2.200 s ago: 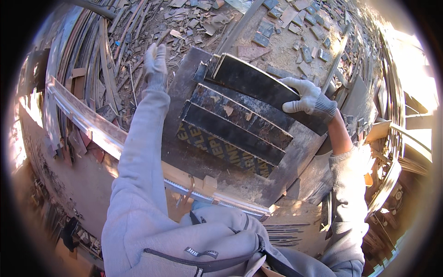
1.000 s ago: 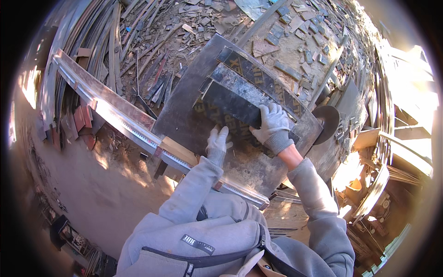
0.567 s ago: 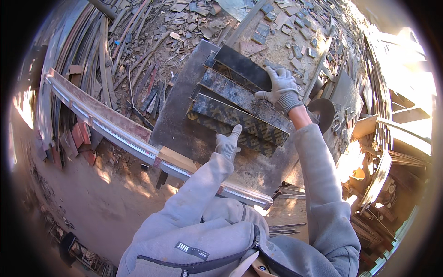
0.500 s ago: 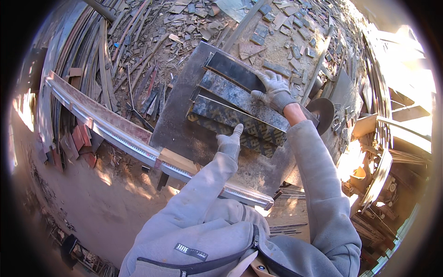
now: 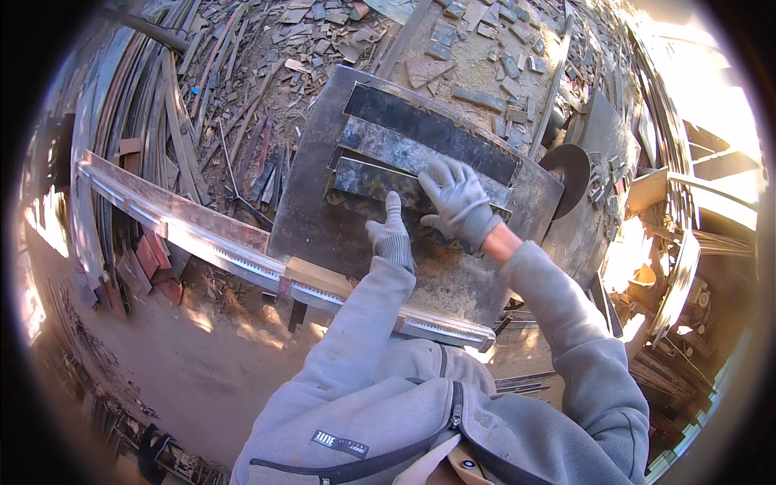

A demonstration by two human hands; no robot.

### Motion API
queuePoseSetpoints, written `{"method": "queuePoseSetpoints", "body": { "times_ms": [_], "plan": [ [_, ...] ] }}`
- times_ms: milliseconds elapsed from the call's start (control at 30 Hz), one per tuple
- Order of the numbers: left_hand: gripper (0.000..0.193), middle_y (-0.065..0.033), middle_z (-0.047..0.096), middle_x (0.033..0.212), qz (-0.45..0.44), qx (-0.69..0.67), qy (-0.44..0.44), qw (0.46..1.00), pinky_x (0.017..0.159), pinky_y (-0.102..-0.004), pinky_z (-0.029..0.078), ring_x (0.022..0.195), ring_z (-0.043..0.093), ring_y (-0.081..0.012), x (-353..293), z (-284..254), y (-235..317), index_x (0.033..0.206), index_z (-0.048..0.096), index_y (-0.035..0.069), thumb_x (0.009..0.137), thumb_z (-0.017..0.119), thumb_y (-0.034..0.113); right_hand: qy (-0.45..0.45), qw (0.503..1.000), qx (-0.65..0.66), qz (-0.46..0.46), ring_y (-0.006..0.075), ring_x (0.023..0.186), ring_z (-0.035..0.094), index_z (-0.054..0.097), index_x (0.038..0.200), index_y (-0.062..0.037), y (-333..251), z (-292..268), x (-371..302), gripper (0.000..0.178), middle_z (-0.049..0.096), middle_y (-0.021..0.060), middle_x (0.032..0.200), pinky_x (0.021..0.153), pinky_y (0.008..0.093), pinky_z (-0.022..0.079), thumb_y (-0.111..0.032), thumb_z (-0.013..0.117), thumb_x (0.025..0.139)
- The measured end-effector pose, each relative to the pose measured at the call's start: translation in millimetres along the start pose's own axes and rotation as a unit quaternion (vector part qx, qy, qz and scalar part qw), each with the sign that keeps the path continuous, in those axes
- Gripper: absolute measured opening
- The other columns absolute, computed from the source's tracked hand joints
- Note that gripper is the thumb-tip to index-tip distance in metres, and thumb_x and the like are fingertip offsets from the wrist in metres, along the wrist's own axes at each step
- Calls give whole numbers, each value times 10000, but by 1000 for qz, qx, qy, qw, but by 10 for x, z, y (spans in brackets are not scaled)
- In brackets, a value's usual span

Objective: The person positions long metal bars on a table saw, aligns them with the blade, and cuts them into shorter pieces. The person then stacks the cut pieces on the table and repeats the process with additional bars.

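Observation:
Several dark flat metal strips (image 5: 428, 133) lie side by side on a rusty steel plate (image 5: 311, 218) that serves as a work surface. My right hand (image 5: 458, 200), in a grey glove, rests flat with spread fingers on the nearest strips. My left hand (image 5: 391, 234), also gloved, sits just left of it at the near edge of the lowest patterned strip (image 5: 368, 179), thumb up. Neither hand is seen closed around anything.
A long metal rail with a ruler scale (image 5: 202, 242) runs along the plate's near edge. A round grinder disc (image 5: 567, 166) lies at the plate's right. Scrap metal bars (image 5: 174, 105) and offcuts (image 5: 501, 56) cover the dirt ground behind. Stacked metal profiles (image 5: 687, 234) stand at right.
My right hand has come down from the far strips onto the nearer ones. My left hand stayed at the near edge. Earlier both hands reached wide apart across the plate.

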State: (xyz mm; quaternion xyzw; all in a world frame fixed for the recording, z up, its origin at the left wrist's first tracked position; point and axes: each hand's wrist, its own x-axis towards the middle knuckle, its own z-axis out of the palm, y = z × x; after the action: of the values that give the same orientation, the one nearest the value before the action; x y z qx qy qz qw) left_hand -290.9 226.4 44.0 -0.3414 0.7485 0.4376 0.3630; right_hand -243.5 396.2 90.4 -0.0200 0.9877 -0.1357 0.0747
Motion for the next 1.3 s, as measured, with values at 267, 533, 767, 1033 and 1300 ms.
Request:
{"method": "queuePoseSetpoints", "body": {
  "times_ms": [267,533,767,1033,1300],
  "plan": [
    [838,-157,623,1448,-61,-201,-277,938,1037,-576,589,1285,642,-358,-6,184,-558,1482,540,80,1035,474,785,87,992,48,77,385,1169,589,636,1397,-38,-221,294,-155,730,620,185,1270,999,508,499,-399,845,798],
    [1189,-204,274,1723,-69,-104,-129,984,1188,-680,466,1470,483,-400,-181,428,-409,1642,272,-49,939,486,886,180,965,14,188,440,1248,643,706,1320,-30,847,-198,2,570,682,249,1340,1040,532,507,-504,670,1006],
    [1148,-136,381,1709,-51,-190,-215,957,1248,-728,303,1538,417,-399,-193,464,-367,1691,273,62,930,521,884,-14,940,168,298,444,1145,718,719,1257,-47,1197,-9,161,658,760,258,1194,1000,520,539,-620,441,1090],
    [1012,-190,447,1577,-19,-77,-204,976,1133,-572,454,1390,495,-398,-655,119,-742,1700,240,115,992,617,732,474,841,29,261,421,1249,623,640,1389,-15,322,150,-701,610,687,212,1314,1190,521,413,-523,551,1065],
    [957,-245,531,1574,508,168,-407,740,1108,-486,534,1449,547,-361,-2588,1357,-1323,1616,432,23,928,832,555,422,47,750,506,435,1268,662,351,1656,-29,-645,1678,-4869,986,498,290,1593,1002,590,604,-796,412,1040]
  ]
}}
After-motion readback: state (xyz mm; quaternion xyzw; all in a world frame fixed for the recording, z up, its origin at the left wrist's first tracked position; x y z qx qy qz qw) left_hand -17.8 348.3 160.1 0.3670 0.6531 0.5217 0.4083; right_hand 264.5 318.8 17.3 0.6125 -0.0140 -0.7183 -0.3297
